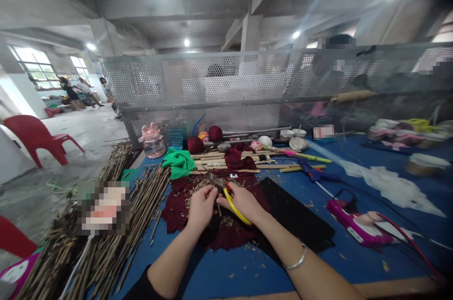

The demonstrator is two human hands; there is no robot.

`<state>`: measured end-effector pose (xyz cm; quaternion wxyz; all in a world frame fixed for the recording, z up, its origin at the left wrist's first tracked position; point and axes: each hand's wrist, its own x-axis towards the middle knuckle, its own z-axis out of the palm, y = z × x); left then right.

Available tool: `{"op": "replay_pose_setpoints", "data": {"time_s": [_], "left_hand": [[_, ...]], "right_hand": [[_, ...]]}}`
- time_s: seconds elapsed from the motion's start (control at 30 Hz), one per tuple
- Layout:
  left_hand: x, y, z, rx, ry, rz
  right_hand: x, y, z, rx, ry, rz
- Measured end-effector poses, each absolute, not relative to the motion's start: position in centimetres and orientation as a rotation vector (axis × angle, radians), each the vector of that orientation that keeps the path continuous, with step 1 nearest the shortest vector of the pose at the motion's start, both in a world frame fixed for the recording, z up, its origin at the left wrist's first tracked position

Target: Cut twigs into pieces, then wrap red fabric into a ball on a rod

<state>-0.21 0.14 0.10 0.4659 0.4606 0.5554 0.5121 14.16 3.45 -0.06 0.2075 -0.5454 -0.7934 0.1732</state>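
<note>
My right hand (245,202) is closed around yellow-handled pruning shears (238,212), whose dark blades point up and left. Close beside the blades, my left hand (202,205) has its fingers pinched together; what they hold is too small to make out. Both hands are over a dark red cloth (226,238) strewn with short bits of cut twig (201,182). Left of the cloth lies a large heap of long thin sticks (141,212). A black cloth (293,212) extends from under the red one on the right.
Behind the cloth lie pale rods (212,166), a green cloth (178,162) and dark red yarn balls (215,134). A pink jar (153,142) stands back left. To the right are a blue glue gun (311,171), a purple power strip (357,227) with cords, and crumpled plastic (392,187).
</note>
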Motion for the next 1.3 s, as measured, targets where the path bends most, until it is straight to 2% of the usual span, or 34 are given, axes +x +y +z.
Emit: {"op": "replay_pose_setpoints", "data": {"time_s": [1.3], "left_hand": [[-0.4,0.3,-0.4,1.261,1.356,1.271]], "right_hand": [[14.1,3.0,0.6,-1.58,-2.255,0.394]]}}
